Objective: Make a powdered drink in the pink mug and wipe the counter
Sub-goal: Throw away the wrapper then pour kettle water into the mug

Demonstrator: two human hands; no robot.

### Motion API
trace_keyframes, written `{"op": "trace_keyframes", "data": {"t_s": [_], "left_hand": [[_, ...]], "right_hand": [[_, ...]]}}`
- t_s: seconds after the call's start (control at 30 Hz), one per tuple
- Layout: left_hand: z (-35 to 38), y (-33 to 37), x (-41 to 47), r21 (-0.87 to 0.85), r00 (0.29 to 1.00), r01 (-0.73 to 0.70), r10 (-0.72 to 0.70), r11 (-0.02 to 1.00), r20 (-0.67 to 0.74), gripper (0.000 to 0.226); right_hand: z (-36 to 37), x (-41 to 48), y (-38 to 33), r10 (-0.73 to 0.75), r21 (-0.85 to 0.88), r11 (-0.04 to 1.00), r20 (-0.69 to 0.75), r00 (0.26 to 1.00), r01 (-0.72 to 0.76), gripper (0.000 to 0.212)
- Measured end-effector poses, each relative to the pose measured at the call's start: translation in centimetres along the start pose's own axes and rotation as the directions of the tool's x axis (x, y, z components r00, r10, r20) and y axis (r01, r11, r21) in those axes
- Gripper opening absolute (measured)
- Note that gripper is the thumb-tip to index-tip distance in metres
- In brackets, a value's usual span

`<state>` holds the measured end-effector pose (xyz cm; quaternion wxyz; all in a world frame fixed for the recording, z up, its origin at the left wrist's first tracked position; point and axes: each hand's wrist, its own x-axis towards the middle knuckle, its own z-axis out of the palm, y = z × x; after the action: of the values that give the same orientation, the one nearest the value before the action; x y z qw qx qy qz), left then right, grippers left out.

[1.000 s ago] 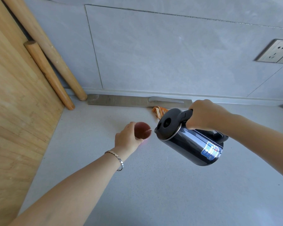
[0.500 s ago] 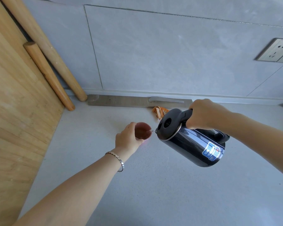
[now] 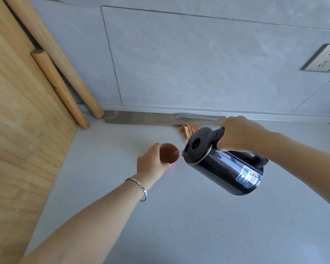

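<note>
- Mid-pour right now: right hand (image 3: 238,134) wrapped tight around the handle of the dark kettle (image 3: 223,161), tipped hard toward 9 o'clock with the spout just over the rim of the pink mug (image 3: 169,153).
- Thin stream of water (image 3: 176,153) visible going from spout into the mug, so looks like the filling step, not finished yet.
- Left hand (image 3: 151,162) steadying the mug from its 8 o'clock side, fingers (image 3: 167,165) curled around the wall, thumb up by the rim.
- Mug sitting on the grey worktop (image 3: 179,225), roughly centre of view, kettle at its 3 o'clock.
- Inside of the mug reads reddish-brown, so probably powder already in there and getting wet. Can't tell the fill level from this angle.
- Orange cloth (image 3: 188,130) bunched at the mug's 1 o'clock, near the wall, partly hidden behind the kettle lid. Untouched, so the wiping part looks like it's all still to do.
- Also left, by the look of it: stop the pour, set the kettle down, maybe stir (no spoon in sight though).
- Wooden board (image 3: 17,130) and two rolling pins (image 3: 61,88) leaning at 10 o'clock, well apart from the action.
- No obvious spills on the worktop that can be made out.
</note>
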<state>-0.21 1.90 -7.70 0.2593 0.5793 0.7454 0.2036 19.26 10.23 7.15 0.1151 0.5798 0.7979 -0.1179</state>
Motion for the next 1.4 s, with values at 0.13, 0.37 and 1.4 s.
{"op": "trace_keyframes", "data": {"t_s": [0.13, 0.37, 1.4], "left_hand": [[0.0, 0.0, 0.0, 0.018, 1.0, 0.004, -0.004, 1.0, -0.001, 0.056], [0.1, 0.4, 0.1, 0.032, 1.0, 0.028, -0.028, 0.999, 0.0, 0.055], [-0.6, 0.0, 0.4, -0.124, 0.985, 0.136, -0.148, 0.983, -0.088, 0.04]], "right_hand": [[0.5, 0.0, 0.2, 0.005, 0.014, 1.0, 0.003, 1.0, -0.005, 0.014], [2.3, -0.6, 0.7, 0.034, 0.108, 0.994, -0.014, 0.999, -0.032, 0.015], [14.2, -4.3, 5.8, 0.676, 0.914, 0.295, 0.007, 0.737, -0.279, 0.011]]}}
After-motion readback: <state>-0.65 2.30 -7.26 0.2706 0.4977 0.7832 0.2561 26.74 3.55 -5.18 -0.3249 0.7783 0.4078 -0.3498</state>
